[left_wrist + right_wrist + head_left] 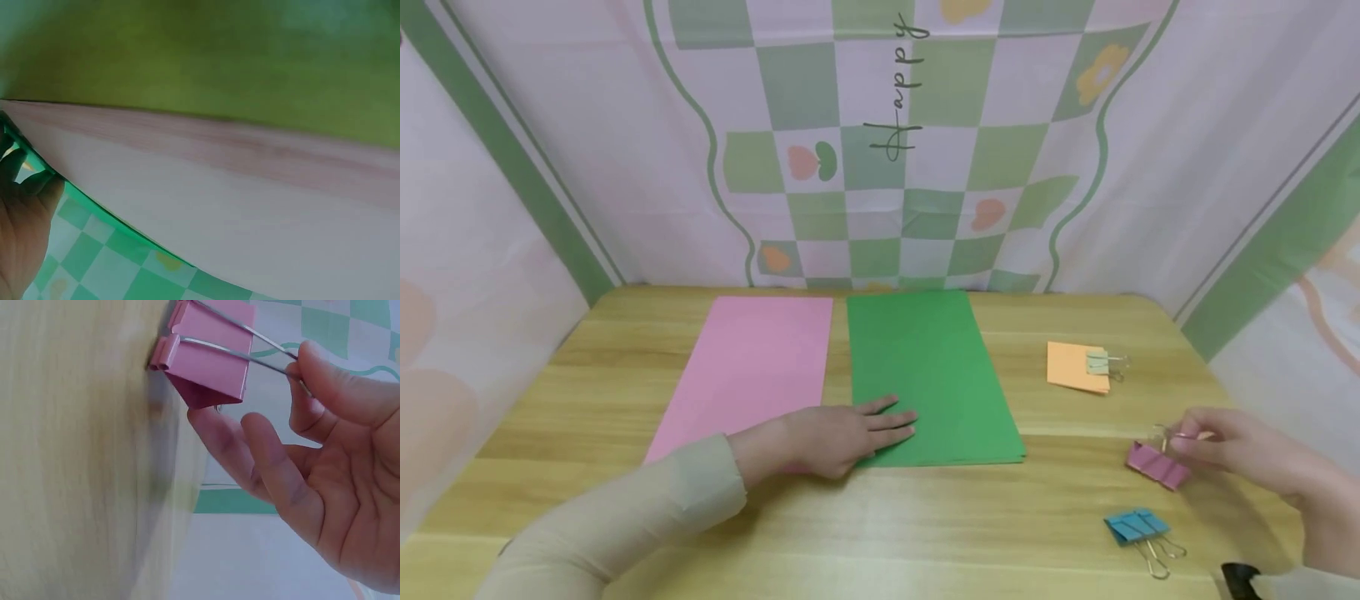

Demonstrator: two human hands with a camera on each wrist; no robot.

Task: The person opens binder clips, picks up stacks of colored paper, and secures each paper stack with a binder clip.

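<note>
A pink binder clip is pinched by its wire handle between the thumb and finger of my right hand, at the right of the table. Close up in the right wrist view, the clip hangs beside the wood with its handles toward the thumb. My left hand rests with straight fingers on the near left corner of the green paper, whose near edge shows more than one sheet. The left forearm crosses over the near part of the pink paper, hiding some of it.
A blue binder clip lies nearer the front right. Farther back, small orange paper squares carry a pale green binder clip. A black object shows at the bottom right edge. A patterned cloth hangs behind the wooden table.
</note>
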